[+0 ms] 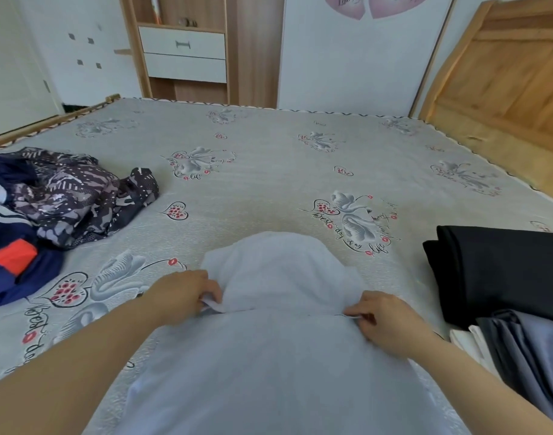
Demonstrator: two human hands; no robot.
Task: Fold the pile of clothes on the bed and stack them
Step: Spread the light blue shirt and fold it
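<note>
One pale white hooded garment is seen between the two hands. Two crumpled garments are counted beyond the left hand: one dark patterned, one navy with orange. Three folded pieces are counted beside the right hand: black, grey, white.

2 bare forearms; no sleeves

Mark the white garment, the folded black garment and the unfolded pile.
white garment (pixel 278 356): head view, middle of its flat body.
folded black garment (pixel 501 271): head view, top face.
unfolded pile (pixel 71 196): head view, patterned dark fabric on top.
</note>
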